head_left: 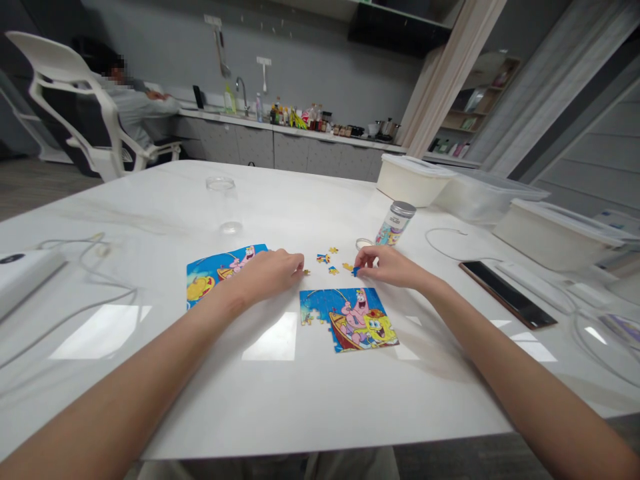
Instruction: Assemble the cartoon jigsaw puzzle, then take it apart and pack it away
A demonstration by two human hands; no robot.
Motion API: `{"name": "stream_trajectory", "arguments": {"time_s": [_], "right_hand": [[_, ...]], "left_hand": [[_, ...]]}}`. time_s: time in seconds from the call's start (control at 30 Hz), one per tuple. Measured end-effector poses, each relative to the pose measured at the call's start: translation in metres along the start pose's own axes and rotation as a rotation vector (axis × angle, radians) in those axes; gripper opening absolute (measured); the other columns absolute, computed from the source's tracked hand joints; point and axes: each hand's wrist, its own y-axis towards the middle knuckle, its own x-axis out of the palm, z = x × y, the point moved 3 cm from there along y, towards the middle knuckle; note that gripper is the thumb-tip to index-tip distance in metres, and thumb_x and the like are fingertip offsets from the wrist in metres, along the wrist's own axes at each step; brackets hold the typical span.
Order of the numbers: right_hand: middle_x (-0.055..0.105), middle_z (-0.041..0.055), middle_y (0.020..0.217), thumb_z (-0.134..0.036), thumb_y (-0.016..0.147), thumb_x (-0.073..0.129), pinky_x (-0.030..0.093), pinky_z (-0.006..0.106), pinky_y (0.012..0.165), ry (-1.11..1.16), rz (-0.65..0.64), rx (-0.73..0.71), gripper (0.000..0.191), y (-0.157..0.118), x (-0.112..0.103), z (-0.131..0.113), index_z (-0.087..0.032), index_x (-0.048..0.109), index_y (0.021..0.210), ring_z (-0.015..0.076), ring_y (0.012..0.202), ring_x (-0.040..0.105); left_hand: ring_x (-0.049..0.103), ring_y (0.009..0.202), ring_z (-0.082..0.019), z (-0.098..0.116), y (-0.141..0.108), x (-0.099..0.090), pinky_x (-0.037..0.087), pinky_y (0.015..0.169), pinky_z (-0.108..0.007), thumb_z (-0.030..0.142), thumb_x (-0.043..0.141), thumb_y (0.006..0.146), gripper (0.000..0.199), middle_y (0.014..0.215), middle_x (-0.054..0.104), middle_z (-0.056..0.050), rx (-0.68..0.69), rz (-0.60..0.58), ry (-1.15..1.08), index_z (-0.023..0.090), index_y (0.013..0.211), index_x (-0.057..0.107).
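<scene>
The right hand [385, 265] pinches a small blue puzzle piece [356, 271] in narrow fingers [363, 261], just beyond the half-built puzzle [349, 320] mid-counter [320, 413]. The piece looks light, thin and stiff, best held by its edges. The left hand [267, 275] curls beside a loose piece [306, 272]; whether it holds anything is hard to tell.

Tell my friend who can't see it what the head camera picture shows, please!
Two bare hands work over an unfinished SpongeBob and Patrick jigsaw puzzle on a white table. The right hand pinches a small blue piece, and the left hand sits near loose pieces. A matching picture lies to the left.
</scene>
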Motion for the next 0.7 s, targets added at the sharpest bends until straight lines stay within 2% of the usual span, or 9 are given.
{"name": "stream_trajectory", "arguments": {"time_s": [0.17, 0.3, 0.47, 0.57, 0.7], "right_hand": [[0.068, 0.0031, 0.078, -0.027, 0.076, 0.062, 0.043, 0.028, 0.065, 0.112, 0.007, -0.030, 0.011, 0.000, 0.002, -0.009, -0.019, 0.068, 0.080, 0.0163, 0.074, 0.061], [0.068, 0.0025, 0.077, -0.025, 0.076, 0.062, 0.043, 0.028, 0.064, 0.111, 0.034, -0.019, 0.010, 0.001, 0.006, -0.008, -0.019, 0.068, 0.081, 0.0159, 0.073, 0.061], [0.068, 0.0032, 0.079, -0.017, 0.075, 0.061, 0.043, 0.029, 0.066, -0.041, 0.114, -0.016, 0.008, 0.001, 0.007, -0.004, -0.018, 0.068, 0.078, 0.0149, 0.070, 0.059], [0.067, 0.0041, 0.084, -0.019, 0.078, 0.060, 0.043, 0.029, 0.066, 0.002, 0.195, -0.108, 0.008, -0.004, 0.009, -0.024, -0.019, 0.068, 0.080, 0.0148, 0.073, 0.059], [0.070, 0.0044, 0.086, -0.029, 0.081, 0.061, 0.046, 0.029, 0.066, 0.334, 0.049, -0.150, 0.012, -0.012, 0.021, -0.058, -0.019, 0.067, 0.085, 0.0146, 0.076, 0.061]], "left_hand": [[0.066, 0.088, -0.023, -0.001, 0.001, -0.002, 0.043, 0.070, -0.029, 0.029, 0.038, 0.091, 0.034, 0.096, 0.073, -0.008, 0.000, 0.008, -0.168, 0.023, 0.104, 0.069], [0.064, 0.070, -0.017, 0.000, 0.000, -0.005, 0.042, 0.065, -0.026, 0.039, 0.044, 0.088, 0.033, 0.087, 0.073, -0.005, -0.011, -0.036, -0.447, 0.023, 0.101, 0.070], [0.050, 0.054, -0.012, 0.004, -0.001, -0.010, 0.034, 0.054, -0.023, 0.044, 0.053, 0.084, 0.034, 0.066, 0.065, 0.000, -0.014, -0.114, -0.671, 0.022, 0.101, 0.072], [0.039, 0.049, -0.009, 0.006, 0.000, -0.012, 0.028, 0.050, -0.023, 0.043, 0.059, 0.079, 0.033, 0.058, 0.055, 0.003, -0.009, -0.129, -0.801, 0.018, 0.096, 0.073], [0.025, 0.044, -0.009, 0.007, -0.001, -0.012, 0.019, 0.046, -0.025, 0.046, 0.063, 0.078, 0.034, 0.047, 0.030, 0.008, -0.072, -0.178, -0.975, 0.017, 0.094, 0.073]]}}
